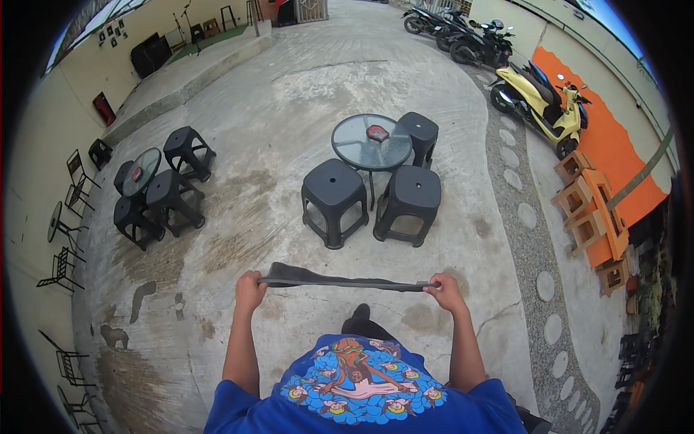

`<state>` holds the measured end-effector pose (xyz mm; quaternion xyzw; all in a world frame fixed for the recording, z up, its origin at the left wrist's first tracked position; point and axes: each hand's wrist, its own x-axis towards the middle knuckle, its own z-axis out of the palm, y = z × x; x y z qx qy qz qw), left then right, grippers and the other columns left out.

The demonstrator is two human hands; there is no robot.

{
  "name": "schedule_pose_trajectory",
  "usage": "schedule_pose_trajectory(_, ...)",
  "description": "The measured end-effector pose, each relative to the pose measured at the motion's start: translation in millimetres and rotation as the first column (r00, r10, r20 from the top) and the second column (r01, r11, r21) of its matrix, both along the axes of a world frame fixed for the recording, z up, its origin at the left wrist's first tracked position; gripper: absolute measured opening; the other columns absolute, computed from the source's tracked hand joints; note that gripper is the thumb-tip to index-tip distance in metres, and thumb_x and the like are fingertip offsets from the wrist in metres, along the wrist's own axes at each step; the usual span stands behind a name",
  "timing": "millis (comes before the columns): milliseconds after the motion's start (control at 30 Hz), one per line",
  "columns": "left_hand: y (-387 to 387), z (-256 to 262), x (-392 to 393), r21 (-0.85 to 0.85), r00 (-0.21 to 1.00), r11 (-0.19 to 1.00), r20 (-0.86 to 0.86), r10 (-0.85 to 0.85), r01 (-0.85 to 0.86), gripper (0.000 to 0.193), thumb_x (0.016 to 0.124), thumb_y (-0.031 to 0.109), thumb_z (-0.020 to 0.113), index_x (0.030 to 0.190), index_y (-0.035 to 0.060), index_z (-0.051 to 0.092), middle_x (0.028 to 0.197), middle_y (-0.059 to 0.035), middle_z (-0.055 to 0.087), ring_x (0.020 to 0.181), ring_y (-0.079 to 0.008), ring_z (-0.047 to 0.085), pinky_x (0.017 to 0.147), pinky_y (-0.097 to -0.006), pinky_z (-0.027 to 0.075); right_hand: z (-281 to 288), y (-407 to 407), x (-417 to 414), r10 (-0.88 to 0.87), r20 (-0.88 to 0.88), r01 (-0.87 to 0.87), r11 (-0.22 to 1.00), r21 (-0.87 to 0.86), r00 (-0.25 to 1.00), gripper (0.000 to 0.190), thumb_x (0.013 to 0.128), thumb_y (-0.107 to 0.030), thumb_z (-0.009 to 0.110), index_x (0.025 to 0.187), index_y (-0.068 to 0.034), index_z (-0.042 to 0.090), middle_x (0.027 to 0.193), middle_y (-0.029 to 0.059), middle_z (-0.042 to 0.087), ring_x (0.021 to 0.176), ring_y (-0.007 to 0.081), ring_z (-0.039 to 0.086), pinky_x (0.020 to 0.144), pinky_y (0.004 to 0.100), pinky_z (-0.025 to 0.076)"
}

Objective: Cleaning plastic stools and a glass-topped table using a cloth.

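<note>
A dark grey cloth [347,281] is stretched out in front of me at about waist height. My left hand [250,291] pinches its left end, and my right hand [447,293] grips the right end. The upper edge runs nearly straight between the two hands, while darker folds hang behind it, bulkier toward the left. Past the cloth stand two black plastic stools [335,187] [415,187] at a round glass-topped table [355,146]. A red ashtray-like object [377,133] rests on that table.
Another stool [421,130] is behind the table. To the left, a smaller-looking glass table [142,172] has black stools [172,192] around it. A yellow scooter [542,106] and motorcycles [477,43] line the right wall. An orange bench table [604,211] with wooden stools stands below them.
</note>
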<state>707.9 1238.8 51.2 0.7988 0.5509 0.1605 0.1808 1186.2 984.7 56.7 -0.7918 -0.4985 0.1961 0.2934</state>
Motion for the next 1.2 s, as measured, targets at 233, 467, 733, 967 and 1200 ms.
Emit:
schedule_pose_trajectory(233,107,5,41,-0.001,0.956,0.956,0.015,0.294,-0.294,0.015,0.07,0.012,0.071,0.077,0.0007,0.063,0.079,-0.0193,0.064,0.078,-0.0363,0.064,0.069,-0.0443,0.05,10,186,70,0.174,-0.039,-0.176,0.983,-0.046,0.984,0.019,0.077,-0.017,0.075,0.082,-0.001,0.064,0.073,0.0136,0.06,0.069,0.027,0.059,0.065,0.0364,0.047)
schedule_pose_trajectory(467,250,10,88,0.159,0.921,0.907,0.061,0.384,-0.389,0.02,0.074,0.018,0.072,0.077,0.0,0.064,0.076,-0.0205,0.062,0.073,-0.0392,0.061,0.067,-0.0451,0.048,-6,323,105,0.178,-0.126,-0.182,0.983,-0.026,0.976,0.018,0.08,-0.02,0.071,0.084,-0.003,0.067,0.076,0.0156,0.063,0.072,0.0324,0.061,0.066,0.0396,0.047)
schedule_pose_trajectory(733,449,34,212,0.055,0.994,0.995,-0.069,0.091,-0.087,0.018,0.082,0.021,0.064,0.084,0.0035,0.068,0.077,-0.0208,0.065,0.075,-0.0399,0.063,0.066,-0.047,0.049,-3,426,169,-0.195,-0.187,0.212,0.974,0.076,0.963,0.016,0.082,-0.009,0.07,0.095,0.001,0.07,0.079,0.0109,0.066,0.07,0.0183,0.062,0.066,0.03,0.049)
schedule_pose_trajectory(967,546,38,308,0.418,0.927,0.907,0.314,-0.205,0.059,0.018,0.076,0.006,0.062,0.093,0.0054,0.067,0.081,-0.0145,0.06,0.072,-0.0358,0.061,0.062,-0.0413,0.047,32,449,257,-0.177,-0.517,0.354,0.896,0.266,0.837,0.018,0.082,0.003,0.065,0.099,0.0,0.07,0.093,0.0045,0.064,0.077,0.012,0.06,0.066,0.0243,0.049)
schedule_pose_trajectory(1200,526,-87,347,-0.043,0.962,0.967,-0.1,-0.255,0.252,0.042,0.076,0.021,0.073,0.114,0.0059,0.063,0.092,-0.0136,0.064,0.087,-0.0326,0.063,0.075,-0.0422,0.052,-88,477,307,-0.228,-0.428,0.187,0.973,-0.137,0.875,0.028,0.077,-0.001,0.069,0.104,0.0,0.068,0.101,0.0111,0.063,0.089,0.0202,0.063,0.079,0.0297,0.051)
